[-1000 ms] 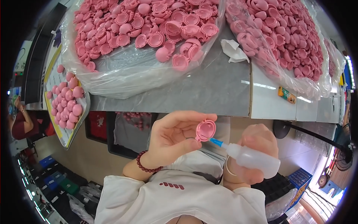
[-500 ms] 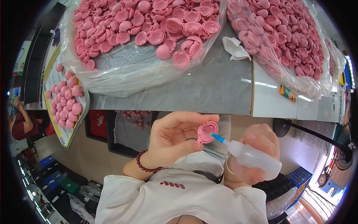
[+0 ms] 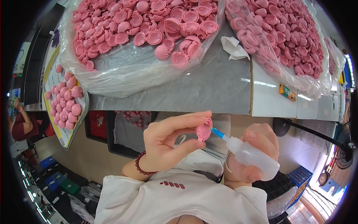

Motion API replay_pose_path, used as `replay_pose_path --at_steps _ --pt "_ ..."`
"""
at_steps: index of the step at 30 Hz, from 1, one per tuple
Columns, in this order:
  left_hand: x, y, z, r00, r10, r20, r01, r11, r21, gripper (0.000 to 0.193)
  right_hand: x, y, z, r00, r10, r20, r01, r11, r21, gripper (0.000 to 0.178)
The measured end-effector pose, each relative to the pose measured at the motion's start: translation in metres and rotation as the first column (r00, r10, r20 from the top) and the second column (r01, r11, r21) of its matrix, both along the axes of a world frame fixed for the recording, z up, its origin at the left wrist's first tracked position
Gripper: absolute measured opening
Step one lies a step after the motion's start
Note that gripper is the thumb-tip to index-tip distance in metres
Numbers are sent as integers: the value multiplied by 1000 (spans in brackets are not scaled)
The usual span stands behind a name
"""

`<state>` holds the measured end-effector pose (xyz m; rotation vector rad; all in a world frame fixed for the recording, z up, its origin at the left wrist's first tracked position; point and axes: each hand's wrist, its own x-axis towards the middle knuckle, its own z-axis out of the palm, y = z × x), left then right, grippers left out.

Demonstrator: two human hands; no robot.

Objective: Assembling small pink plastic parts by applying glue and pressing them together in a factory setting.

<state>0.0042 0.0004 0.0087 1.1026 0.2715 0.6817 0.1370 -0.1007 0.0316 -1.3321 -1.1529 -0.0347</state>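
1. Where the scene spreads widest, you have the grey tabletop [image 3: 220,93] across the far side of your hands, with paler panels continuing it toward the right.
2. On it, ahead of you and to the left, lies a large clear plastic bag [image 3: 123,86], its mouth spread open around a heap of pink half-round shells [image 3: 154,36], many with their hollows showing.
3. Farther right, a second clear bag [image 3: 304,86] holds another pile of similar pink pieces.
4. At your left, a tray [image 3: 69,136] with a yellow band along its edge carries a cluster of closed-looking pink balls [image 3: 68,105].
5. Below the table's near edge, you have a dark bin [image 3: 125,150] lined with grey material.
6. Your left hand [image 3: 164,140] makes a narrow pinch, thumb below and finger above, with a pink piece between them; dark red beads [image 3: 146,168] circle that wrist.
7. Your right hand [image 3: 263,142] is wrapped around a translucent squeeze bottle [image 3: 263,160], which tilts so its nozzle points up and left.
8. Near the first bag's right side, you have a crumpled white paper [image 3: 234,47] on the tabletop.
9. Your pinched pink piece [image 3: 203,131] sits in front of your chest, just short of the table's edge.
10. Smallest is the bottle's blue tip [image 3: 217,133], right at that piece's right rim; you cannot tell from here whether they touch.
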Motion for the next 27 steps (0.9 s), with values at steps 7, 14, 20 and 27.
replay_pose_path --at_steps 7,14,20,27 --pt "1 5 -4 989 140 -37 -105 870 482 39 3 9 -16 998 5 64 -16 985 172 62" --pt "4 12 -23 899 -171 404 244 960 -136 35 62 29 -21 964 -264 -11 250 925 -286 31" --pt "2 14 -28 829 -194 525 443 802 -401 34 73 40 -28 976 -204 -72 172 934 -313 35" --pt "-5 13 -28 795 -187 577 504 733 -457 33 156 19 5 614 -365 700 707 648 -282 25"
